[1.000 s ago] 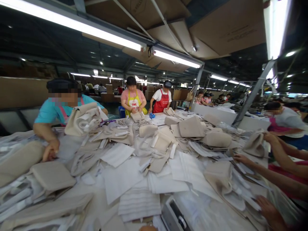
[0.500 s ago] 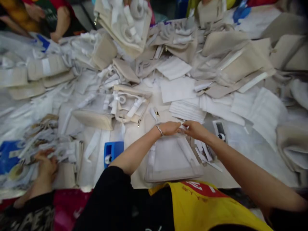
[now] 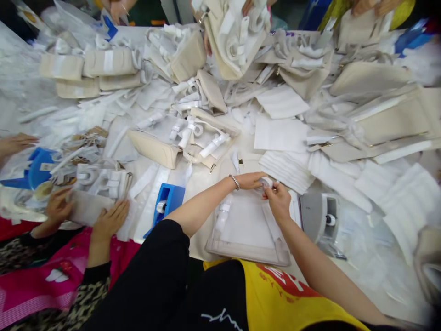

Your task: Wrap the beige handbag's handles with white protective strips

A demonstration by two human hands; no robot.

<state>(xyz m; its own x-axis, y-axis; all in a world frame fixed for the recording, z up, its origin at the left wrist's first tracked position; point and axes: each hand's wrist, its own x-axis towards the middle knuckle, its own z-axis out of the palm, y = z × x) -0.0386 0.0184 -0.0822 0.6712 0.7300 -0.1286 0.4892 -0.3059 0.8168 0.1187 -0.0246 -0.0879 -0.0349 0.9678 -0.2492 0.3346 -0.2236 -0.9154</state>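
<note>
- Two hands up close, fingertips meeting over a flat beige bag (image 3: 246, 239).
- Left hand (image 3: 250, 180): curled shut, pinching a small white roll (image 3: 267, 183) at the fingertips, bracelet (image 3: 235, 181) on that wrist.
- Right hand (image 3: 278, 201): closed as well, thumb and fingers nipping the same roll from the near side.
- So, roll caught right between both sets of fingertips, just over the bag's far edge.
- Bag lying flat under the hands and stretching nearer than both, white sheet across its face, beige rim showing round it.
- Off to the left of the left forearm: blue tape dispenser (image 3: 167, 202), near but not touching.
- Just right of the right hand: grey tape dispenser (image 3: 319, 220).
- Just beyond the fingertips: stack of white sheets (image 3: 285, 165).
- Beyond and left of the left hand: padded beige pouch (image 3: 155, 148) among loose white straps.
- Way further left, well apart: co-worker's hand (image 3: 106, 223) pressed flat on another beige piece (image 3: 87, 209), second one beside it.
</note>
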